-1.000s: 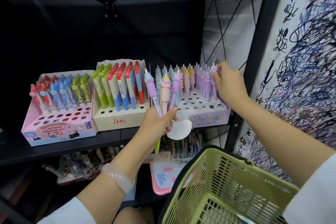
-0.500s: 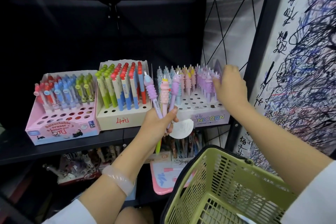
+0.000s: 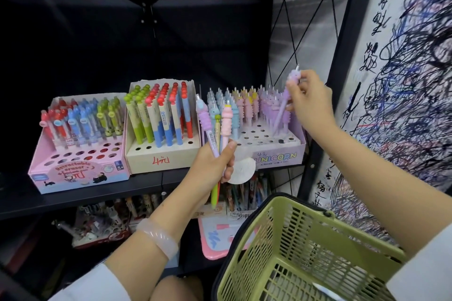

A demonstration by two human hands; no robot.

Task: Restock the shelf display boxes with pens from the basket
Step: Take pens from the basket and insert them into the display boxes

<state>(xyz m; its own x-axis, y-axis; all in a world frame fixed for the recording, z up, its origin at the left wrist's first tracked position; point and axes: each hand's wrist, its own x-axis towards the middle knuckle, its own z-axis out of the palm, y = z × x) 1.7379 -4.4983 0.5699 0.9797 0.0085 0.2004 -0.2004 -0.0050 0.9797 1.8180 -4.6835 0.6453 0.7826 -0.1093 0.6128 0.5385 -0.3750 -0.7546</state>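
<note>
My left hand (image 3: 212,166) grips a bunch of pens (image 3: 216,127) upright in front of the Unicorn display box (image 3: 278,155): a purple one, a green one and a pink one. My right hand (image 3: 309,96) pinches a single purple pen (image 3: 283,102) near its top, tilted over the right end of that box, its tip among the purple pens standing there. The box holds rows of blue, pink, yellow and purple pens with open holes in front. A green basket (image 3: 300,249) hangs at the lower right; a white item shows at its bottom.
On the black shelf (image 3: 80,199) stand a pink eraser-pen box (image 3: 78,173) at the left and a beige box (image 3: 161,160) of red, blue and green pens in the middle. A scribbled test sheet (image 3: 403,95) covers the right wall. More stationery lies on the shelf below.
My right hand has risen from among the purple pens at the box's right end and now holds one purple pen up at a slant. My left hand stays put with its bunch.
</note>
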